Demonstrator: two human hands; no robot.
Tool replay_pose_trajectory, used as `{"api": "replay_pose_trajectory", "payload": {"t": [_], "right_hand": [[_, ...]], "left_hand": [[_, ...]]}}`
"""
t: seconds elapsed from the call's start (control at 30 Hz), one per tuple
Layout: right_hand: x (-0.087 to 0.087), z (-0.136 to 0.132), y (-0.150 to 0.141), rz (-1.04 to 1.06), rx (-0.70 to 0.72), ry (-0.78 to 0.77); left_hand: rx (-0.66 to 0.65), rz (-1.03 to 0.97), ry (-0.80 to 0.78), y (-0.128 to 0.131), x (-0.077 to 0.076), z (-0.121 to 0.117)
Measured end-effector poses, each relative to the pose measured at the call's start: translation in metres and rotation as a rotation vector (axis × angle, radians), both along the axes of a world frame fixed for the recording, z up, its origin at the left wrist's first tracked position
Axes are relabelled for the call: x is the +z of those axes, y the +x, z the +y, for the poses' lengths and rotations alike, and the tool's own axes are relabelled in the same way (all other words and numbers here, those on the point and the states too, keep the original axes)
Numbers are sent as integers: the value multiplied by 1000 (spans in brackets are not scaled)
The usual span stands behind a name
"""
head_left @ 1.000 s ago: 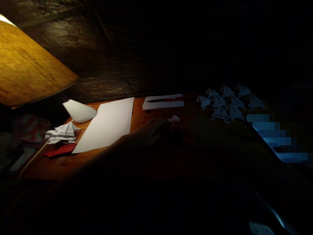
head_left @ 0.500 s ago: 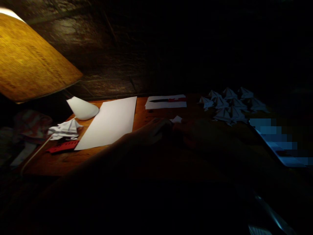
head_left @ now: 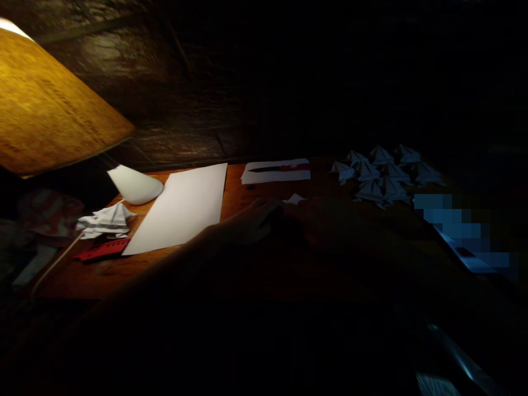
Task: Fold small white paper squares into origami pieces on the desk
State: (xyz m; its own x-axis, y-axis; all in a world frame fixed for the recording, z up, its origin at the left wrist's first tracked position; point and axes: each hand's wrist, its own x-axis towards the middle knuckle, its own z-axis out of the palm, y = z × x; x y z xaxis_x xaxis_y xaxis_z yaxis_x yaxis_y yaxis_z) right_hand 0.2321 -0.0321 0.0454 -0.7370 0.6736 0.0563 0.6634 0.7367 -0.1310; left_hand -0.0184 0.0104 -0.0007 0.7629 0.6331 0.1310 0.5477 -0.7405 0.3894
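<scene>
A small folded piece of white paper (head_left: 295, 199) shows its pointed tip between my hands at the middle of the wooden table (head_left: 235, 192). My left hand (head_left: 259, 220) is closed at the paper's left side, its fingers bent toward it. My right hand (head_left: 322, 223) lies in deep shadow at the right side, and its fingers barely show. Most of the paper is hidden by the hands and the dark. Left of my hands lies a large white sheet (head_left: 181, 209). Beyond them a knife with a red handle (head_left: 293, 167) rests on a small stack of white paper (head_left: 268, 177).
Several folded paper figures (head_left: 385, 170) stand at the back right, near a glowing screen (head_left: 462, 236). At left are a lamp with a yellow-brown shade (head_left: 58, 104) and white base (head_left: 136, 187), a crumpled-looking folded paper (head_left: 107, 220) and a red object with holes (head_left: 101, 250).
The view shifts slightly back and forth. Both hands stay together around the small paper, whose visible tip looks a little lower and wider now.
</scene>
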Motion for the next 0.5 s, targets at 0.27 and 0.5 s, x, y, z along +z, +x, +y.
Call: {"api": "replay_pose_trajectory", "payload": {"t": [0.27, 0.5], "right_hand": [[-7, 11, 16, 132, 9, -76], [-14, 33, 32, 224, -8, -60]], "left_hand": [[-37, -55, 44, 1, -3, 2], [-153, -58, 32, 2, 0, 2]]}}
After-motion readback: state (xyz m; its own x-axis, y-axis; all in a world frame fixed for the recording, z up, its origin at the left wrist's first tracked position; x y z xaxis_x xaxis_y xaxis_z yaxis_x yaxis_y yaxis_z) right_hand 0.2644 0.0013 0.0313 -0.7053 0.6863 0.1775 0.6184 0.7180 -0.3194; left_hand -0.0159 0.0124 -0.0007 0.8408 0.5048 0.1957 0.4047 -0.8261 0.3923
